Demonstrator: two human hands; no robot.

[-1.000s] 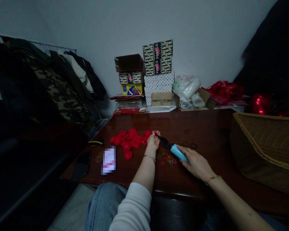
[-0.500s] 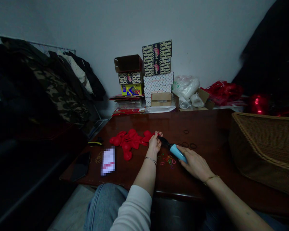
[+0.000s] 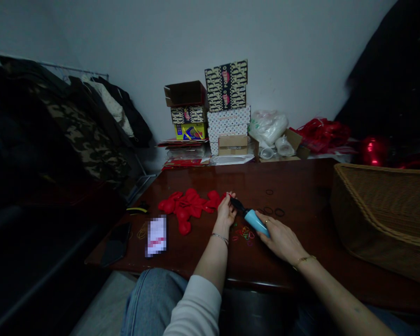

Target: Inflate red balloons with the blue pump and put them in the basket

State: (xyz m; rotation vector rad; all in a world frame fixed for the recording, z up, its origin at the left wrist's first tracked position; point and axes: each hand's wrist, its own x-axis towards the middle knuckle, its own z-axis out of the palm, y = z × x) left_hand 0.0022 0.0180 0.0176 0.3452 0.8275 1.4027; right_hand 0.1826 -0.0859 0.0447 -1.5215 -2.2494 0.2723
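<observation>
My right hand (image 3: 282,240) is closed around the light-blue body of a small hand pump (image 3: 257,221) whose black nozzle points up and left. My left hand (image 3: 226,211) pinches a red balloon (image 3: 223,196) at the nozzle tip, fingers curled around it. Just left of that hand lies a heap of flat red balloons (image 3: 187,207) on the dark wooden table (image 3: 301,182). Several small coloured rubber bands (image 3: 244,232) lie between my two wrists.
A big wicker basket (image 3: 381,214) fills the right of the table. Black rings (image 3: 275,211) lie beyond the pump. A phone (image 3: 117,242) and a white card (image 3: 156,234) sit near the left edge. Stacked boxes (image 3: 224,107) and bags (image 3: 269,126) stand against the wall. Jackets (image 3: 77,126) hang left.
Both hands stay together at the pump's nozzle and have drifted slightly right with the view. The left hand's fingers have shifted a little on the balloon.
</observation>
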